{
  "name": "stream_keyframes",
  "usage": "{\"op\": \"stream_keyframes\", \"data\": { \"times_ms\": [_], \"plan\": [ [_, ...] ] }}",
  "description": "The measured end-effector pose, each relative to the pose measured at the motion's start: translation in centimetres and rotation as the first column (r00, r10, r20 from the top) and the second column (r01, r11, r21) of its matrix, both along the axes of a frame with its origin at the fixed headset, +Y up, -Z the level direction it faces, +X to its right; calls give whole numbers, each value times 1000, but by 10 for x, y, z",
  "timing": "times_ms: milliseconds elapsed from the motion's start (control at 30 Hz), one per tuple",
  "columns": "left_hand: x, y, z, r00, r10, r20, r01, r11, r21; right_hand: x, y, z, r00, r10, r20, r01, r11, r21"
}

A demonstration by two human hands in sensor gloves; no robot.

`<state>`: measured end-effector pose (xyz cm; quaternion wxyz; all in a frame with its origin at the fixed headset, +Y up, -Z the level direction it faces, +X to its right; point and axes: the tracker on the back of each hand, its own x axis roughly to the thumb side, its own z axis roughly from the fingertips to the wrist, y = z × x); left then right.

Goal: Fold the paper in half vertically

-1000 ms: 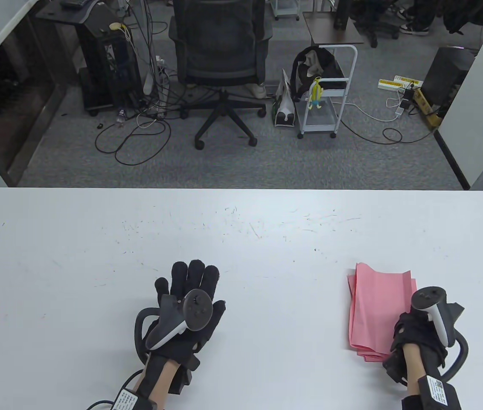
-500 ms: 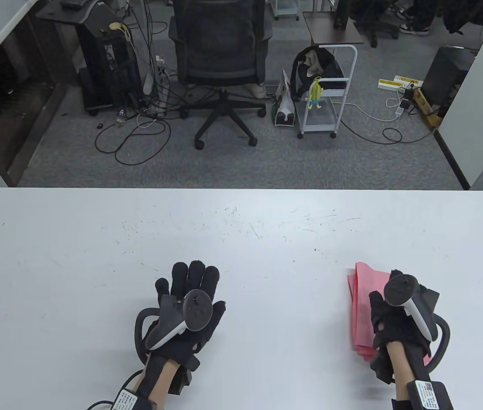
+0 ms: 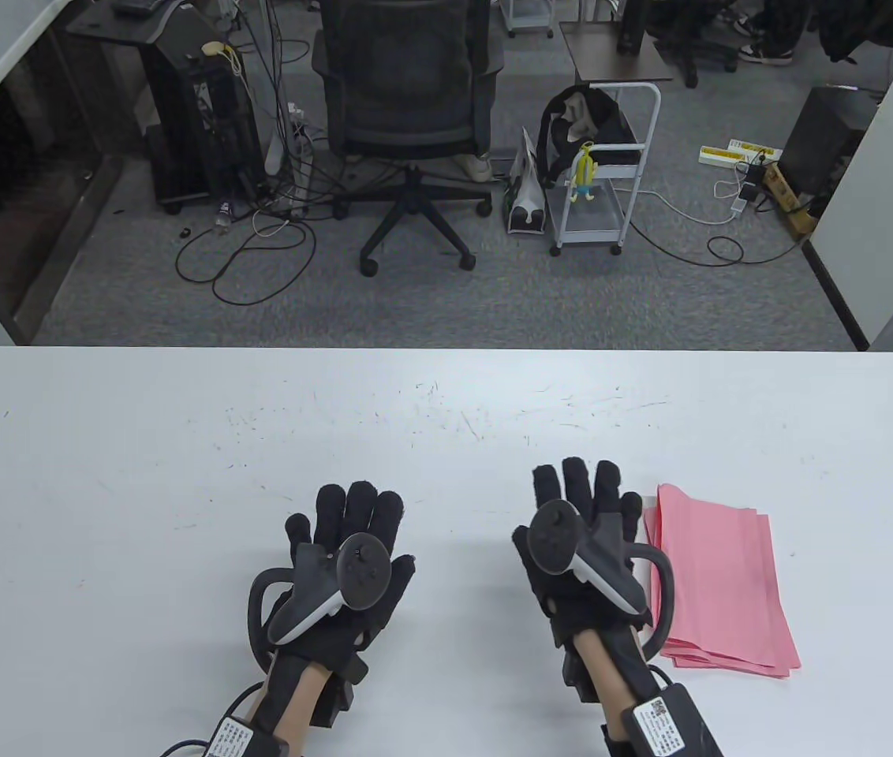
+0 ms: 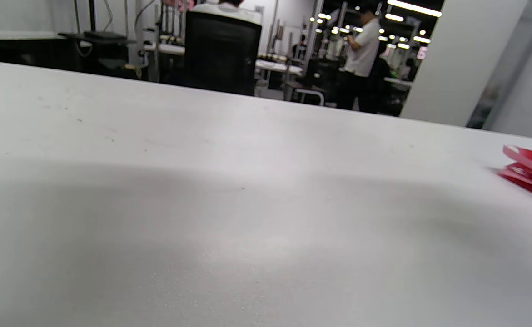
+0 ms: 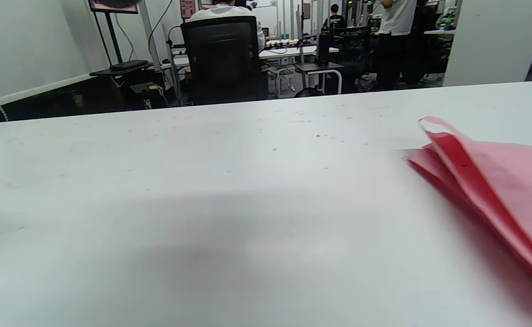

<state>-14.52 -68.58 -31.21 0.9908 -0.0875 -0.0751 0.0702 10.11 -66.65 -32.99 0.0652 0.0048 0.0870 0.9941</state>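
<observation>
A folded stack of pink paper (image 3: 719, 579) lies on the white table (image 3: 446, 410) at the right front. It also shows in the right wrist view (image 5: 497, 190) and at the right edge of the left wrist view (image 4: 531, 170). My right hand (image 3: 581, 512) rests flat on the table just left of the paper, fingers spread and empty. My left hand (image 3: 352, 520) rests flat on the table further left, fingers stretched out and empty. Neither hand touches the paper.
The table's far edge (image 3: 446, 351) runs across the middle of the table view. Beyond it stand an office chair (image 3: 407, 102), a white cart (image 3: 612, 165) and cables on the floor.
My right hand has left the pink paper and moved left onto the bare table, fingers now spread flat. The paper lies uncovered. My left hand has not moved.
</observation>
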Motion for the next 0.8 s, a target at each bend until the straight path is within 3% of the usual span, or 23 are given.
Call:
{"op": "stream_keyframes", "data": {
  "times_ms": [167,333,367,800],
  "plan": [
    [-1,0,0,1000,-11,-10,11,1000,7,-31,-12,1,999,-22,-47,20,999,-49],
    [-3,0,-1,1000,-5,-13,5,1000,8,-39,-23,1,996,-73,-59,70,997,-42],
    [-3,0,-1,1000,-5,-11,5,1000,6,-39,-24,0,996,-59,-61,54,996,-77],
    [0,-2,-2,1000,-13,-4,13,1000,-2,-26,-32,-2,997,-66,-41,62,995,-83]
  ]
}}
